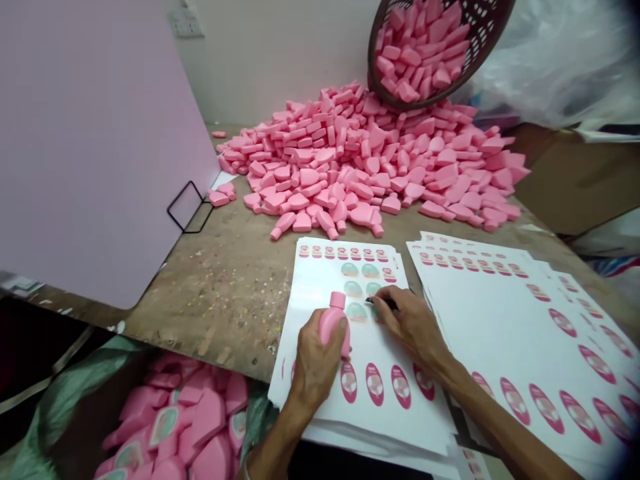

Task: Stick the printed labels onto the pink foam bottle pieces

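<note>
My left hand [316, 363] is wrapped round a small pink plastic bottle [334, 323], its cap end pointing away from me. Beneath both hands lies a stack of white sticker sheets [317, 287]. The top sheet carries green half-round stickers [353, 289], small red-and-white ones along its far edge and pink oval ones [375, 383] along the near edge. My right hand [410, 323] pinches a small dark pointed tool [371, 301], its tip at the green stickers. Whether it is tweezers or a blade I cannot make out. My right fingers partly cover the right-hand column of stickers.
Loose pink bottles [320, 160] are heaped at the table's back, under a tilted brown basket [373, 60] full of more. Another sticker stack [480, 320] lies right. A pink panel [100, 147] stands left. Below the front edge, a green sack [55, 413] holds labelled bottles.
</note>
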{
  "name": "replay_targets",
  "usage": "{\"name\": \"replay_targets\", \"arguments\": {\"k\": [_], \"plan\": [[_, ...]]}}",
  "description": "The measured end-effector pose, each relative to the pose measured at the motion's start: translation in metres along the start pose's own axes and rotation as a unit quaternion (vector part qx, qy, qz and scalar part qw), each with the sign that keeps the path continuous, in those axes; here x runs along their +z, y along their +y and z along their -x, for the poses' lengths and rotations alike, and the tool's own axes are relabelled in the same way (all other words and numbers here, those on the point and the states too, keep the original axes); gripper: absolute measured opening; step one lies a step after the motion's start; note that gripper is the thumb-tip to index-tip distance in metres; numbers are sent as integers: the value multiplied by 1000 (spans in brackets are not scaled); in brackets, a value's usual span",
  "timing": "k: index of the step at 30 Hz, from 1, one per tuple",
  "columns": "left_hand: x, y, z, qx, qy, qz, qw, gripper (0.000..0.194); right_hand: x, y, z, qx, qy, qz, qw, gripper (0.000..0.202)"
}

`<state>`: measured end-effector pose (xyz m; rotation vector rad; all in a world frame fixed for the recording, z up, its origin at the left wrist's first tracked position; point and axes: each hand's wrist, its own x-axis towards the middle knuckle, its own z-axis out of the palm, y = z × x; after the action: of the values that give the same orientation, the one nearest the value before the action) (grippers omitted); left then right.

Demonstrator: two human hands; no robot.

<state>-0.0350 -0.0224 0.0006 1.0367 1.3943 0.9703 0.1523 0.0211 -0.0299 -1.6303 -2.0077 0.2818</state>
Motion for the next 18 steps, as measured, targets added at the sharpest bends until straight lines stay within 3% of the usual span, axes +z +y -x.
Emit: {"name": "replay_targets", "arguments": {"k": [6, 10, 18], "plan": [[19, -14, -14, 7, -32, 75, 997, 35, 7, 0, 3, -104, 48, 120, 986, 15], [19, -17, -15, 14, -38, 65, 997, 32, 11, 5, 5, -96, 44, 75, 992, 14], [16, -13, -13, 9, -46, 53, 998, 34, 9, 0, 1, -46, -25, 15, 999, 20]]}}
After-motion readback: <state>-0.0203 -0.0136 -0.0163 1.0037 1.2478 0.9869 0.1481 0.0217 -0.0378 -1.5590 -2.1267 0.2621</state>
